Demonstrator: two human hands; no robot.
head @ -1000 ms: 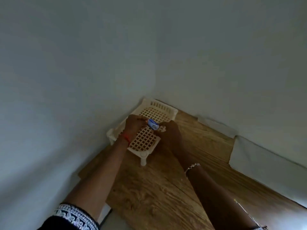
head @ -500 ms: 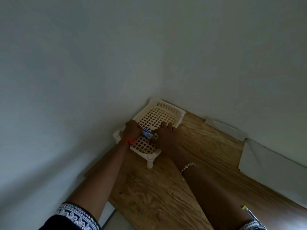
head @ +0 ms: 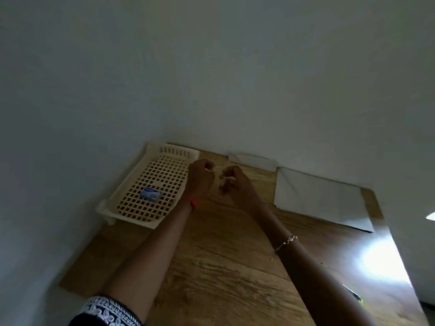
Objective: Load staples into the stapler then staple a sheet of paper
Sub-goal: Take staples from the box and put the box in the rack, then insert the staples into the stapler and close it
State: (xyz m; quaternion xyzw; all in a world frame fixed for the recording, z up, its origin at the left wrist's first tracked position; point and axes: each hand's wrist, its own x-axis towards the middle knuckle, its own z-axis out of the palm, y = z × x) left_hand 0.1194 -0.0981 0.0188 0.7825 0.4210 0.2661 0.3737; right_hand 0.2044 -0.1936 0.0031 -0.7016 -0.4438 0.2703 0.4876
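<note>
A wooden table (head: pixel 226 267) fills a corner of plain pale walls (head: pixel 211 67), glare at 4 o'clock. The blue staple box (head: pixel 150 193) lies in the lattice tray (head: pixel 150 222) at 10 o'clock; paper sheets (head: pixel 317 196) lie at 2 o'clock. Both hands curl loosely between them — the left hand (head: pixel 200 177) seems empty, the right hand (head: pixel 231 182) pinches something small and blurred, which cannot be identified.

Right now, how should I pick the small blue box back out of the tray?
Pinch the blue box across its two long sides, coming straight down from above. It lies flat on the tray grid, nothing crowding it. The left hand is nearer.
</note>
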